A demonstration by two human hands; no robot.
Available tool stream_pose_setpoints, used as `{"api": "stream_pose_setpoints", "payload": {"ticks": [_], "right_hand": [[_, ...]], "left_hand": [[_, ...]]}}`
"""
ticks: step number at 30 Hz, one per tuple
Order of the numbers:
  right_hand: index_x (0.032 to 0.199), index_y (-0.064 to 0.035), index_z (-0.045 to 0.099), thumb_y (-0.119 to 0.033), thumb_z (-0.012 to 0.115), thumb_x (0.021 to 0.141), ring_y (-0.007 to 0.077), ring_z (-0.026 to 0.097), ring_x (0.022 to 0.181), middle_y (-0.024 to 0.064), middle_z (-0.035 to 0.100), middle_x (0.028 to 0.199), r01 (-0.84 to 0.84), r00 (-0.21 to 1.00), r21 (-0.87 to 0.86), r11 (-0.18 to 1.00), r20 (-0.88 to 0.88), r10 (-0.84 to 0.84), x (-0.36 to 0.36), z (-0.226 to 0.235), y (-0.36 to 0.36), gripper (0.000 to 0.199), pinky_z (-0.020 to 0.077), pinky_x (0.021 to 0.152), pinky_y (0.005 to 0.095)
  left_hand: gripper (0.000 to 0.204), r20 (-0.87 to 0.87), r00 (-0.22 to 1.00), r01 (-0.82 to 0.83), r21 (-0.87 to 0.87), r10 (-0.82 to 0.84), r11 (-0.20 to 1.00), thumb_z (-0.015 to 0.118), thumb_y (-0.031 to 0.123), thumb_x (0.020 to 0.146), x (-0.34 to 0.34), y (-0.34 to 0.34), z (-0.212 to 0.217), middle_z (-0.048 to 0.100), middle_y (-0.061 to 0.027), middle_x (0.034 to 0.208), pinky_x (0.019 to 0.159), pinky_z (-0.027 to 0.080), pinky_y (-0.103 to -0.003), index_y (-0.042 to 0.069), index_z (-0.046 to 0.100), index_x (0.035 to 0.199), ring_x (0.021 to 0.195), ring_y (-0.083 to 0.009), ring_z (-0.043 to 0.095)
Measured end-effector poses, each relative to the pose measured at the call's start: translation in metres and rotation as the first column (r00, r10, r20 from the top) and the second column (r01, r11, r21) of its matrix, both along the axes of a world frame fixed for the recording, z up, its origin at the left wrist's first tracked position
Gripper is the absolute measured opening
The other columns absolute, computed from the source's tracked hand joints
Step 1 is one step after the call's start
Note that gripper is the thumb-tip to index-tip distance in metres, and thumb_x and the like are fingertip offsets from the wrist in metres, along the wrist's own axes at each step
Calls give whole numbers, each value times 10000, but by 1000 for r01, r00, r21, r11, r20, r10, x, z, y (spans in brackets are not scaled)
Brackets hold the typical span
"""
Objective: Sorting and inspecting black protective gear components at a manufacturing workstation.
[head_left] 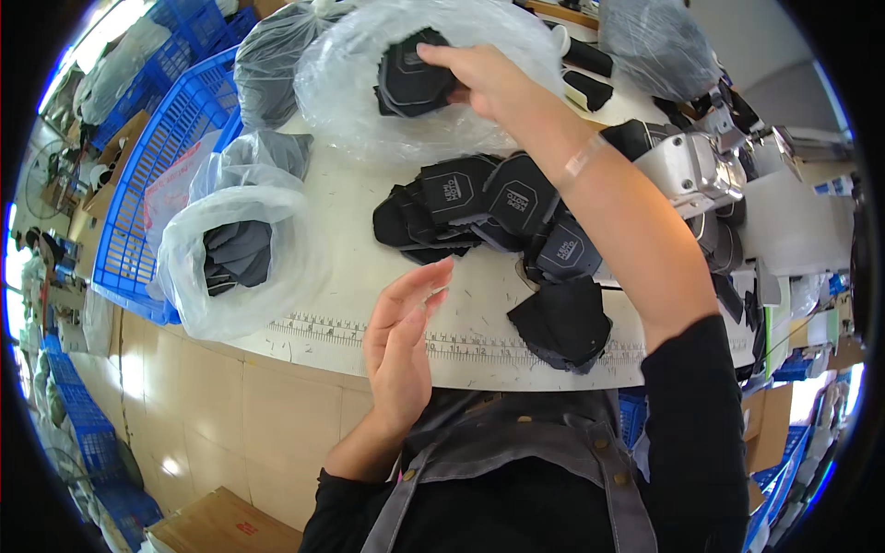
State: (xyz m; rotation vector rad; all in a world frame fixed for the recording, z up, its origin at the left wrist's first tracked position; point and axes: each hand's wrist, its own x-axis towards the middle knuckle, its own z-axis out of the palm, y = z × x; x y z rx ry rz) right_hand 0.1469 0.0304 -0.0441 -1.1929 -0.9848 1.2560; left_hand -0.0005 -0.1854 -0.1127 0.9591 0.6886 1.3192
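Note:
My right hand (479, 76) grips a small stack of black fabric pieces (411, 81), thumb on top, at a big clear plastic bag (336, 92) on the far part of the table. Whether the stack touches the bag is hard to tell. My left hand (401, 346) is held over the front edge, fingers stretched out, with nothing in it. Beyond it lie overlapping black fabric patches (452, 189) with light stitched outlines and printing. A plain black pile (562, 323) sits near the ruler strip, right of my left hand.
A white table (336, 221) carries a printed ruler strip (323, 327) along its front edge. An open plastic bag (286, 217) of dark pieces stands at left, beside a blue basket (115, 249). A sewing machine (691, 175) is at right. Grey bagged material (654, 46) stands behind it.

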Motion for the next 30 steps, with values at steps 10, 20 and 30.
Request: {"api": "stream_pose_setpoints", "payload": {"ticks": [10,20,30], "right_hand": [[1180,-8,455,-105,527,799,226,411,1161,138,478,1187,-293,770,295,909,637,41,55,1,-106,400,348,942,332],[1265,-25,335,27,561,738,271,360,1210,136,345,1319,-225,420,187,956,904,-78,103,-15,-243,576,320,977,358],[1252,78,275,-27,632,638,363,449,1075,288,410,1183,-429,-43,299,852,936,-350,83,-25,-177,718,444,828,368]], "left_hand": [[296,-111,993,-24,40,29,999,399,69,813,-17,9,1,548,-169,1067,902,352,-330,-66,485,1062,993,-209,508],[393,-717,595,314,623,363,716,577,109,763,34,74,46,491,-180,1115,862,376,-346,-21,464,1116,1035,-319,474],[699,-823,427,550,565,375,615,721,228,638,78,125,34,484,-195,1117,890,364,-379,13,383,1211,1045,-342,450]]}}
